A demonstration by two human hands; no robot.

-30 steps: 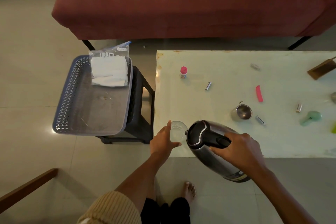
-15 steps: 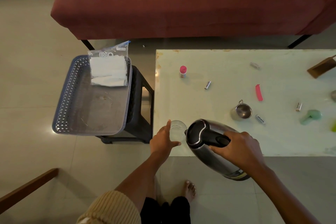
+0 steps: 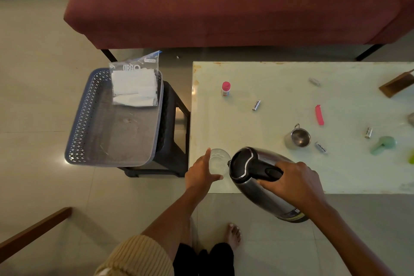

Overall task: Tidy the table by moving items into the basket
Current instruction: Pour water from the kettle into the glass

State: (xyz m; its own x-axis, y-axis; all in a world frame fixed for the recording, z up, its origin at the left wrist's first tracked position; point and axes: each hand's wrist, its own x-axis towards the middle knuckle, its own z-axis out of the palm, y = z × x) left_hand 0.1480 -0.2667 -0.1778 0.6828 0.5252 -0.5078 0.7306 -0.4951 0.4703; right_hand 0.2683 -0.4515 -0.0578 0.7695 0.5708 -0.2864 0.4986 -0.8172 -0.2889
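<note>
My right hand [image 3: 293,180] grips the black handle of a steel electric kettle [image 3: 253,172], tilted with its spout toward a clear glass [image 3: 218,160]. My left hand [image 3: 201,171] is wrapped around that glass at the near left corner of the pale table [image 3: 280,87]. A grey perforated basket [image 3: 85,118] rests on a dark stool left of the table, with a clear plastic bag of white cloth [image 3: 134,84] at its far end. On the table lie a pink-capped bottle [image 3: 225,88], batteries [image 3: 256,104], a pink clip [image 3: 319,114] and a small steel cup [image 3: 299,137].
A maroon sofa [image 3: 224,2] runs along the far side of the table. A green object [image 3: 382,144] and a wooden piece [image 3: 396,84] lie at the table's right. A wooden bar [image 3: 33,231] crosses the floor at lower left. My bare foot [image 3: 234,234] stands below the table edge.
</note>
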